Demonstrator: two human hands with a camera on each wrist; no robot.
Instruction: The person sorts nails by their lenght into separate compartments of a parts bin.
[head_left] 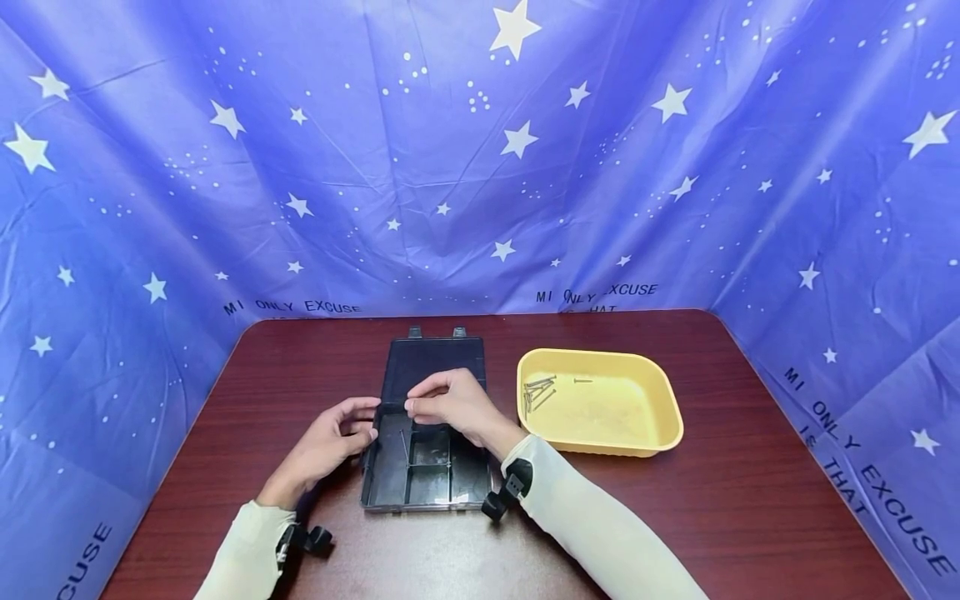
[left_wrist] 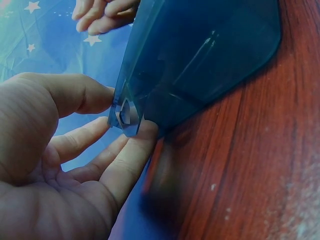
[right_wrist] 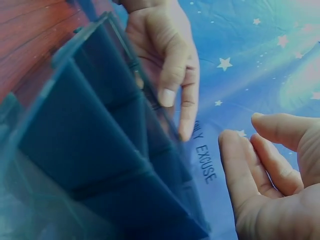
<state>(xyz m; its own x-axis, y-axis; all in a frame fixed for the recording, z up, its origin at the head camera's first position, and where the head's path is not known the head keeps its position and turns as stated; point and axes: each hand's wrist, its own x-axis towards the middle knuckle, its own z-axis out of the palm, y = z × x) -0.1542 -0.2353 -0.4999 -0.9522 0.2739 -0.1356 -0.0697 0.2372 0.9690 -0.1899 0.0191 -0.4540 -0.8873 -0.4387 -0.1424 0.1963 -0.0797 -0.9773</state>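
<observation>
A dark, see-through compartment box (head_left: 430, 483) lies on the table, its lid (head_left: 420, 358) folded back away from the person. My left hand (head_left: 330, 442) pinches the box's left side near the hinge, thumb against one face and fingertips against the other in the left wrist view. Over the back of the compartments hovers my right hand (head_left: 457, 407). In the right wrist view its thumb and fingers (right_wrist: 235, 165) are bent with a gap between them, and nothing shows there. One thin nail (head_left: 404, 447) leans inside the long left compartment.
To the right of the box stands a yellow plastic tray (head_left: 630, 437). Several nails (head_left: 537, 392) are heaped at its left end, and a single nail (head_left: 582, 381) lies apart near its back wall. A blue star-patterned cloth (head_left: 450, 167) hangs behind the dark red wooden table (head_left: 300, 367).
</observation>
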